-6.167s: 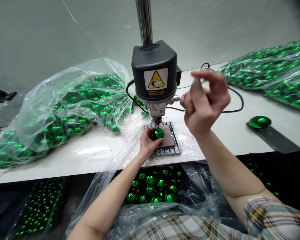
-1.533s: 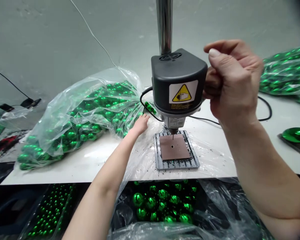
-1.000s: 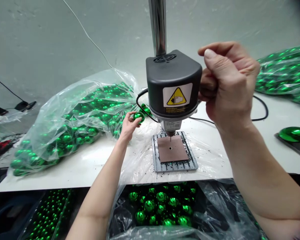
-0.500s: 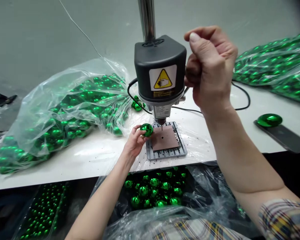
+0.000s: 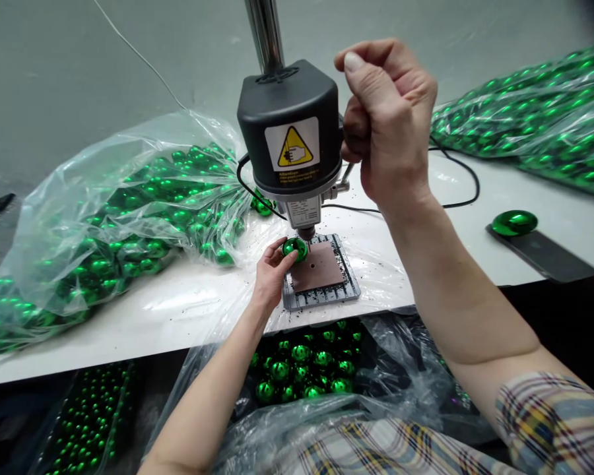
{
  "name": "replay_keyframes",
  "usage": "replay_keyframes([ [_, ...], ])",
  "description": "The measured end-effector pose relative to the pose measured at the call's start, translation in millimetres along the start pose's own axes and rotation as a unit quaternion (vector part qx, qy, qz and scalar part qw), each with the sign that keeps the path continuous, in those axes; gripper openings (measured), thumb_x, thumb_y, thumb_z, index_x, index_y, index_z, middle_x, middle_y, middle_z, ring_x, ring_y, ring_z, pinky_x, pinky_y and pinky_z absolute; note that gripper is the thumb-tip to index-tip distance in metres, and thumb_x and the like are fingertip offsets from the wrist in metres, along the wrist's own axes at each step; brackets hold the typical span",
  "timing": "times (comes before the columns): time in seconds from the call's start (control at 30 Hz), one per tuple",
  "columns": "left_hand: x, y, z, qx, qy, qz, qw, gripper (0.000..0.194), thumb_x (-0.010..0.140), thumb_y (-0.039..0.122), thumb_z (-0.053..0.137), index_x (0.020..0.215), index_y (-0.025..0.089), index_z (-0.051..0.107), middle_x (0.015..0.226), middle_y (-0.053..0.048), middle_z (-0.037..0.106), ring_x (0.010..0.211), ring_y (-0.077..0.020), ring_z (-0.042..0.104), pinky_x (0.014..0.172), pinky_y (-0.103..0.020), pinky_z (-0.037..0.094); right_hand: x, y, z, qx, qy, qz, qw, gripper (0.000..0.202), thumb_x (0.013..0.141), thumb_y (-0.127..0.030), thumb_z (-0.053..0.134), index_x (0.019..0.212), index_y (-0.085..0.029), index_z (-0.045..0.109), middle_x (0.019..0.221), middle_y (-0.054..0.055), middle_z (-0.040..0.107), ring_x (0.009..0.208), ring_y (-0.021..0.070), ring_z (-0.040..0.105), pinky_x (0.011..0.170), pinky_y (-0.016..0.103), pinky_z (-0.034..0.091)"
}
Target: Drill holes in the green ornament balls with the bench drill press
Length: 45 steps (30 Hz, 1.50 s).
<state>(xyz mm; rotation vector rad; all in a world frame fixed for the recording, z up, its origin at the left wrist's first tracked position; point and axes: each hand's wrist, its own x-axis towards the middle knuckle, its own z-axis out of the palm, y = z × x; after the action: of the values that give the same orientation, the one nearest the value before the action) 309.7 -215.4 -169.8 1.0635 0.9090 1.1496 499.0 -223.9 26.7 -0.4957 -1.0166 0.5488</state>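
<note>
My left hand (image 5: 272, 274) pinches a shiny green ball (image 5: 295, 249) between thumb and fingers, close beside the bit of the drill press (image 5: 290, 132). Under the bit lies a brown square board (image 5: 321, 274) with a small dark hole, on the slotted metal base (image 5: 349, 280). Raised at the right of the drill head, my right hand (image 5: 389, 112) is curled closed around the press's feed handle. A metal rod of that handle (image 5: 345, 177) shows below the fingers; the grip itself is mostly hidden.
A clear bag of green balls (image 5: 143, 211) lies at the left, another bag (image 5: 534, 119) at the right. A phone (image 5: 559, 257) bears one green ball (image 5: 515, 222). More balls (image 5: 301, 369) sit in a plastic-lined container below the table edge. A black cable (image 5: 455, 203) crosses the table.
My left hand has brought the green ball rightward against the board, closer under the drill bit, and turned it. My right hand stays closed beside the drill head. The whole view has shifted slightly.
</note>
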Motion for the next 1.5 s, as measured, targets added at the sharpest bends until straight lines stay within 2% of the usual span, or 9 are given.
replay_keyframes([
  [0.17, -3, -8, 3.0, 0.112, -0.014, 0.039, 0.993, 0.063, 0.062, 0.036, 0.092, 0.118, 0.019, 0.069, 0.105, -0.006, 0.075, 0.087, -0.0172, 0.069, 0.084, -0.034, 0.056, 2, 0, 1, -0.038, 0.018, 0.009, 0.999, 0.018, 0.090, -0.019, 0.059, 0.073, -0.025, 0.058, 0.049, -0.008, 0.030, 0.038, 0.0096, 0.021, 0.030, 0.028, 0.016],
  [0.33, 3, -15, 1.9, 0.190, -0.032, 0.066, 0.979, 0.062, 0.065, 0.037, 0.090, 0.121, 0.019, 0.070, 0.119, -0.011, 0.073, 0.104, -0.0245, 0.068, 0.096, -0.043, 0.054, 1, 3, 0, -0.025, -0.003, -0.016, 1.000, 0.018, 0.091, -0.019, 0.060, 0.075, -0.025, 0.058, 0.053, -0.007, 0.034, 0.037, 0.0093, 0.024, 0.029, 0.028, 0.018],
  [0.57, -9, -21, 3.3, 0.307, -0.026, 0.135, 0.942, 0.056, 0.066, 0.031, 0.090, 0.118, 0.022, 0.072, 0.115, -0.010, 0.069, 0.114, -0.0289, 0.062, 0.102, -0.047, 0.050, 2, 7, -1, -0.020, -0.008, -0.033, 0.999, 0.017, 0.094, -0.019, 0.059, 0.077, -0.024, 0.058, 0.059, -0.006, 0.041, 0.037, 0.0088, 0.026, 0.028, 0.028, 0.019],
  [0.77, -19, -32, 14.0, 0.245, -0.035, 0.169, 0.954, 0.046, 0.074, 0.038, 0.086, 0.114, 0.023, 0.068, 0.123, -0.009, 0.067, 0.122, -0.0268, 0.061, 0.109, -0.046, 0.047, 3, 6, -1, -0.062, 0.005, -0.016, 0.998, 0.017, 0.094, -0.023, 0.059, 0.078, -0.026, 0.057, 0.054, -0.007, 0.031, 0.040, 0.0107, 0.027, 0.031, 0.026, 0.023],
  [0.97, -20, -30, 22.9, 0.152, -0.050, 0.125, 0.979, 0.051, 0.073, 0.041, 0.087, 0.114, 0.021, 0.065, 0.112, -0.007, 0.071, 0.102, -0.0211, 0.069, 0.097, -0.039, 0.056, 1, 8, -5, -0.030, -0.011, -0.031, 0.999, 0.014, 0.091, -0.024, 0.062, 0.078, -0.027, 0.060, 0.055, -0.007, 0.029, 0.039, 0.0115, 0.022, 0.031, 0.030, 0.019],
  [1.13, -19, -33, 22.7, 0.169, -0.029, 0.114, 0.979, 0.052, 0.074, 0.040, 0.086, 0.117, 0.020, 0.065, 0.115, -0.009, 0.071, 0.108, -0.0230, 0.067, 0.102, -0.040, 0.053, -9, 1, -5, -0.056, -0.021, -0.032, 0.998, 0.011, 0.092, -0.031, 0.064, 0.082, -0.028, 0.061, 0.053, -0.007, 0.028, 0.040, 0.0125, 0.023, 0.034, 0.030, 0.018],
  [1.33, -19, -35, 22.2, 0.190, -0.029, 0.124, 0.974, 0.052, 0.077, 0.039, 0.084, 0.120, 0.020, 0.062, 0.117, -0.010, 0.069, 0.109, -0.0236, 0.066, 0.102, -0.041, 0.051, -10, -2, -4, -0.087, -0.005, -0.019, 0.996, 0.011, 0.092, -0.029, 0.059, 0.081, -0.028, 0.059, 0.053, -0.006, 0.027, 0.041, 0.0128, 0.021, 0.034, 0.030, 0.018],
  [1.43, -20, -33, 22.6, 0.190, -0.034, 0.125, 0.973, 0.052, 0.077, 0.039, 0.084, 0.119, 0.020, 0.062, 0.115, -0.009, 0.069, 0.108, -0.0236, 0.066, 0.100, -0.041, 0.051, -9, 0, -6, -0.112, -0.005, -0.021, 0.993, 0.011, 0.092, -0.036, 0.061, 0.083, -0.030, 0.061, 0.054, -0.005, 0.031, 0.042, 0.0127, 0.024, 0.034, 0.029, 0.021],
  [1.5, -21, -32, 22.5, 0.189, -0.036, 0.126, 0.973, 0.051, 0.077, 0.039, 0.084, 0.119, 0.020, 0.062, 0.115, -0.009, 0.069, 0.107, -0.0236, 0.066, 0.100, -0.041, 0.052, -11, 0, -7, -0.097, -0.015, -0.032, 0.995, 0.008, 0.089, -0.034, 0.063, 0.081, -0.031, 0.063, 0.054, -0.005, 0.038, 0.040, 0.0117, 0.026, 0.033, 0.029, 0.022],
])
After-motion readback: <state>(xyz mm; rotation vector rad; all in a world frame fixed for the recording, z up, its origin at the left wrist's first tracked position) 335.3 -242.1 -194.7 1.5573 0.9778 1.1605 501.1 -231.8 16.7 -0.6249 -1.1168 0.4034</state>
